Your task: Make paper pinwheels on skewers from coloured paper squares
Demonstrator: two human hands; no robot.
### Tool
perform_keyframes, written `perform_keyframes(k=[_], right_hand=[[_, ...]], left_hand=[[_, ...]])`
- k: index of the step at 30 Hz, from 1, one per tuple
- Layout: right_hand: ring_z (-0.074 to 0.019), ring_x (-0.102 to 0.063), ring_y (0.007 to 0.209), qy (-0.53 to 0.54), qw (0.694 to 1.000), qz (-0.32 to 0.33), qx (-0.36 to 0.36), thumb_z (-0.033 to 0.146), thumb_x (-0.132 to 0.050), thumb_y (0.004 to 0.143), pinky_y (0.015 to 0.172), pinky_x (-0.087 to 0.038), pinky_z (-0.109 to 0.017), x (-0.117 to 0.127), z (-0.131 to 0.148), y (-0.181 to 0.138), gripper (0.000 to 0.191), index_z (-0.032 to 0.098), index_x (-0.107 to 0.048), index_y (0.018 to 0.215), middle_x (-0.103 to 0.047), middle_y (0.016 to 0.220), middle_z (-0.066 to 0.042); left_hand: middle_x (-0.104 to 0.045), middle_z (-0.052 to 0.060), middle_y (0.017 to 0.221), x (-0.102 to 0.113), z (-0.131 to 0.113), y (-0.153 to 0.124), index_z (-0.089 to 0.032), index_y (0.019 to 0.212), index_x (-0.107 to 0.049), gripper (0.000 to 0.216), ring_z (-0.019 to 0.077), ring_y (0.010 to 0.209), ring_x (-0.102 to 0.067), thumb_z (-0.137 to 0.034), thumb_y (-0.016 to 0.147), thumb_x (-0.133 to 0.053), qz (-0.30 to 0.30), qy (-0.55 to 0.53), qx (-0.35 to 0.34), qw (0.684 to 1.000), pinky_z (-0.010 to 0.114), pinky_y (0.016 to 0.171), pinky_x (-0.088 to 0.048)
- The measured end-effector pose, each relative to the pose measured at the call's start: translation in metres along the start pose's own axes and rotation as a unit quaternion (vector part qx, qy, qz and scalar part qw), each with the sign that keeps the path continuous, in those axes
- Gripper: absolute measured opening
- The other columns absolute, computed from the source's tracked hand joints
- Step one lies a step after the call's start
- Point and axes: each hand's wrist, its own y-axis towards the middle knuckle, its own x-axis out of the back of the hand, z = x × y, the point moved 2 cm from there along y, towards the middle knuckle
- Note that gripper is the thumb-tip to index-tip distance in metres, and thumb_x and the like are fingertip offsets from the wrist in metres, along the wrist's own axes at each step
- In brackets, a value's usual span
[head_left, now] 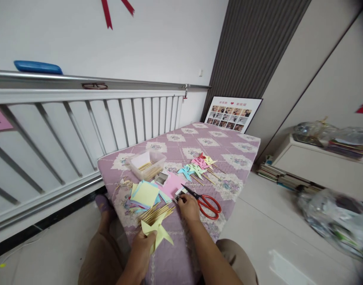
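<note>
Head view: a white radiator [77, 126] runs along the wall to my left, and against it stands the table [172, 261], spread with a purple cloth patterned in pale floral medallions. At its far end a photo board [233, 113] leans upright near the ribbed dark panel. On the cloth sits a clear plastic tub [136, 169] with wooden sticks lying inside. Just in front of it is a loose pile of coloured paper squares [146, 194], pale yellow on top, beside a pink sheet [173, 184]. Red-handled scissors [197, 194] lie just beyond my right hand [189, 206], whose fingers are bent together at a small container [180, 192]; I cannot tell whether they grip anything. My left hand [144, 241] pinches a pale yellow pinwheel [158, 231] between thumb and fingers, close to the table's near edge. Behind that pinwheel lies a bundle of bare sticks [157, 213]. Past the scissors' tips rest smaller-looking pinwheels on sticks: blue [186, 171], green [197, 171], pink [199, 161], yellow [209, 160] and red [202, 155], bunched closely.
</note>
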Motion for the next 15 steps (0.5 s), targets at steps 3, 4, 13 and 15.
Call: perform_keyframes(k=[3,4,13,15], right_hand=[[-0.0186,-0.063,0.093,-0.010,0.999,0.031,-0.034,0.033,-0.056,0.092,0.081,-0.053,-0.039,-0.0040,-0.0001,0.0066,0.024,0.018,-0.060,0.110,-0.063,0.114,-0.006],[-0.0190,-0.063,0.095,-0.013,0.998,0.039,-0.046,0.032,-0.056,0.092,0.081,-0.053,-0.039,-0.0050,0.0001,0.0082,0.025,0.019,-0.060,0.112,-0.062,0.116,-0.007],[-0.0205,-0.062,0.098,0.004,0.995,0.047,-0.093,0.031,-0.056,0.092,0.083,-0.053,-0.041,-0.0051,0.0027,0.0090,0.028,0.019,-0.058,0.116,-0.060,0.119,-0.007],[-0.0206,-0.062,0.098,0.019,0.995,0.033,-0.088,0.031,-0.056,0.092,0.083,-0.053,-0.042,-0.0047,0.0026,0.0072,0.028,0.019,-0.057,0.117,-0.060,0.120,-0.008]], left_hand=[[-0.073,0.007,0.072,0.0004,0.0037,0.0028,-0.013,0.081,-0.067,0.036,0.0256,0.073,-0.068,-0.034,0.052,-0.074,0.021,-0.063,-0.011,0.998,0.029,0.061,-0.050],[-0.073,0.007,0.071,0.0006,0.0046,0.0031,-0.013,0.082,-0.067,0.036,0.0248,0.071,-0.068,-0.033,0.053,-0.074,0.028,-0.073,-0.013,0.997,0.028,0.062,-0.050],[-0.074,0.005,0.074,0.0025,0.0086,0.0043,-0.013,0.085,-0.069,0.032,0.0221,0.070,-0.068,-0.028,0.058,-0.074,0.047,-0.101,-0.011,0.994,0.028,0.064,-0.050],[-0.074,0.005,0.073,0.0024,0.0080,0.0046,-0.013,0.083,-0.069,0.030,0.0218,0.069,-0.068,-0.028,0.057,-0.074,0.045,-0.101,-0.006,0.994,0.027,0.063,-0.050]])
